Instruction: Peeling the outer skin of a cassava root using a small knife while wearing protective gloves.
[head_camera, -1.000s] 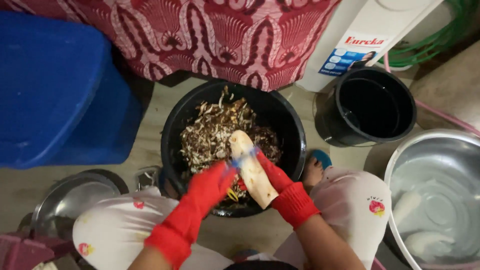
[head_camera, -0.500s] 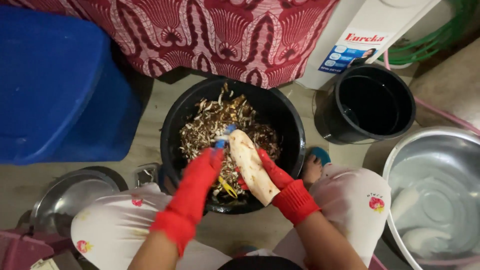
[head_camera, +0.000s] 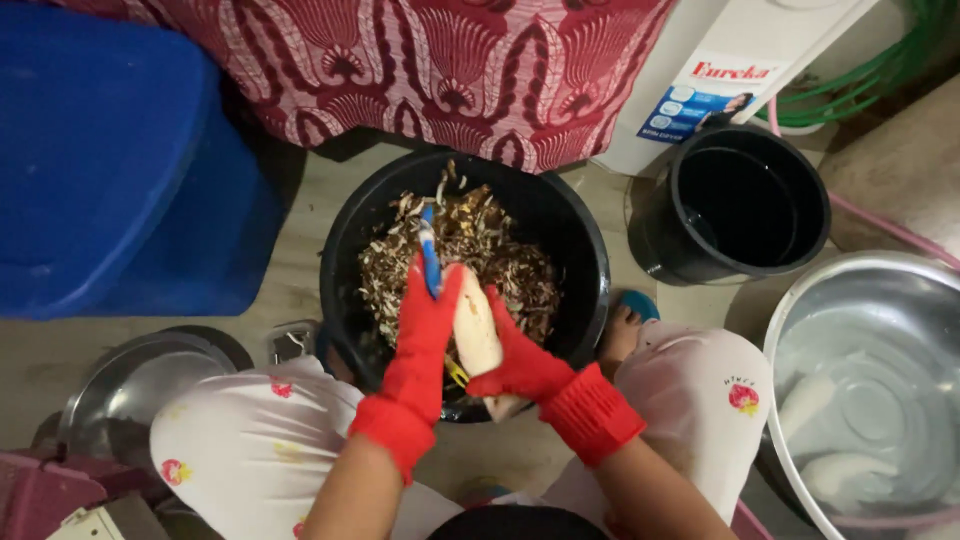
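Peeling smooth pale root (head_camera: 477, 335), red-gloved hands (head_camera: 470, 345)

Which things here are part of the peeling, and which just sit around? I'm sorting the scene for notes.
In use: left hand with the blue-handled peeler; right hand holding the pale peeled root; black tub of peelings; steel basin of water with peeled pieces.

Lying about: blue bin; black bucket; patterned red cloth; steel lid.

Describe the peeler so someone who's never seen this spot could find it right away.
Start at the big black tub of brown peelings in the middle of the floor. Over it, the left hand in a red glove grips the peeler; its blue handle is the only blue thing inside the tub's rim.
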